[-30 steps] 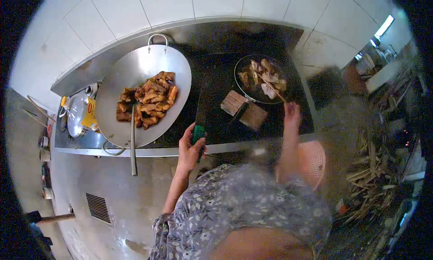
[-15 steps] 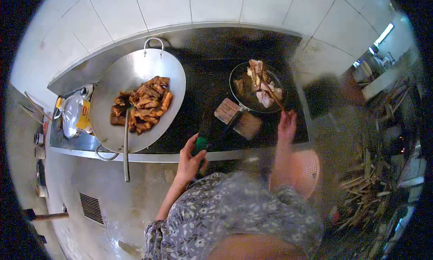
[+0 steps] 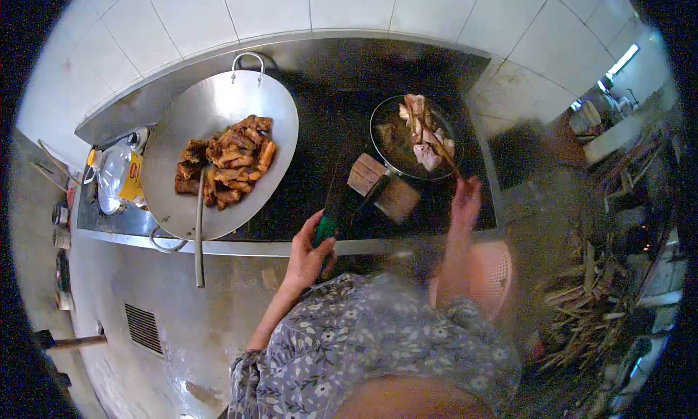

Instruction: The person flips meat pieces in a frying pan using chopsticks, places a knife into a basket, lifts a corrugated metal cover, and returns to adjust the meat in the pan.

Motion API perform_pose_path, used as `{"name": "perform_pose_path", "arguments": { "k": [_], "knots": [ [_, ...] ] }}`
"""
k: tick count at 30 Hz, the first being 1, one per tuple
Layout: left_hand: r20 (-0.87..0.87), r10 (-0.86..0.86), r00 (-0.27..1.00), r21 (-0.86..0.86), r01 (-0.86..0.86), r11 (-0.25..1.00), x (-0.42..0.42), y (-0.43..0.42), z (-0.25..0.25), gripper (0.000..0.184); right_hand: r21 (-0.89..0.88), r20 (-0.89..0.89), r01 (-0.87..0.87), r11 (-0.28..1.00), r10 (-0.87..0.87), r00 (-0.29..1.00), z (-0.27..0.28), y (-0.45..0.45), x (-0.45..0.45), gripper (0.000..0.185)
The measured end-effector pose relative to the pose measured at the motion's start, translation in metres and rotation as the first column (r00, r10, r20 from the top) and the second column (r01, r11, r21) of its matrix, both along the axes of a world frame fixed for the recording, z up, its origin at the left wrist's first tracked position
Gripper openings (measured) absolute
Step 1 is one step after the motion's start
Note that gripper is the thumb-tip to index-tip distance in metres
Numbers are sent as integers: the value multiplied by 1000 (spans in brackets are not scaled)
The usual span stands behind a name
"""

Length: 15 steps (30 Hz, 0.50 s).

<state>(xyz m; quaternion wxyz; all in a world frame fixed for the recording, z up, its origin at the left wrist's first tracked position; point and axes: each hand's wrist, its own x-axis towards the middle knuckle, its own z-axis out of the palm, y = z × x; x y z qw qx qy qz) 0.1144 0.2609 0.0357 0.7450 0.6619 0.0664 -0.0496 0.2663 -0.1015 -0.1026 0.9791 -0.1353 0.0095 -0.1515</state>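
Slim brown wooden chopsticks (image 3: 451,165): I'd judge light, stiff; right hand (image 3: 466,198) grips rear ends.
Green handle (image 3: 325,230): left hand (image 3: 307,252) clamped, worktop's (image 3: 240,247) front edge.

Dark counter (image 3: 329,132) | left: wide metal wok (image 3: 218,106) | right: round pan (image 3: 404,159) | between: brown block (image 3: 398,201), perhaps two
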Motion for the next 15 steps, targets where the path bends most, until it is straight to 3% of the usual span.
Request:
{"name": "perform_pose_path", "arguments": {
  "k": [4,7,8,11,15],
  "knots": [
    [51,-24,998,95,19,995,2,1,-7,52,15,-66,-3,1000,4,998,-1,-7,1,20],
    [278,-39,960,207,-20,978,6,2,-17,52,-14,-74,14,1000,-15,997,-7,-9,5,20],
    [274,-36,961,207,-22,978,3,3,-19,52,-27,-77,24,999,-26,997,-10,-9,5,21],
    [28,-26,999,91,24,996,0,3,-9,52,-15,-93,49,999,-50,994,-11,-9,6,21],
    [28,-28,999,64,26,998,1,0,-5,51,-3,-107,50,999,-50,993,-5,-9,4,21]
  ]
}}
